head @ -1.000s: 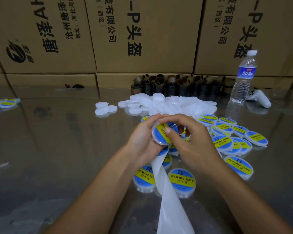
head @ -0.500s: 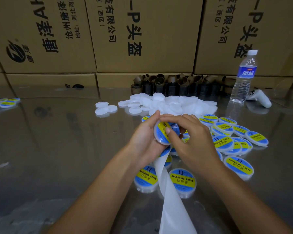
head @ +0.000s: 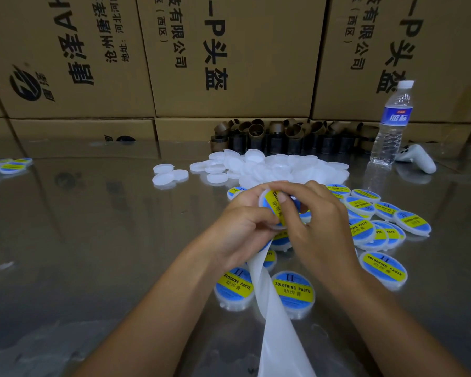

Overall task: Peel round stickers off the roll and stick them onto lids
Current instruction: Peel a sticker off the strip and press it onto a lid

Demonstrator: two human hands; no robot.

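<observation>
My left hand point(head: 242, 227) grips a white lid point(head: 269, 210) tilted on edge above the table, with a blue and yellow round sticker on its face. My right hand point(head: 318, 227) curls round the lid from the right, and its thumb presses on the sticker. A white strip of empty backing paper point(head: 275, 317) hangs from under my hands toward the near edge. The sticker roll itself is hidden behind my hands. A heap of plain white lids point(head: 278, 170) lies just beyond. Several stickered lids point(head: 292, 291) lie around my hands.
A water bottle point(head: 392, 126) stands at the back right beside a white controller point(head: 416, 159). Empty brown cardboard cores point(head: 283, 134) line the back, under stacked cartons point(head: 229, 58). More stickered lids point(head: 8, 165) lie at the far left on the glossy table point(head: 93, 240).
The lid has turned a little in my hands, and my right thumb has slid across the sticker. Both hands stay in the same place.
</observation>
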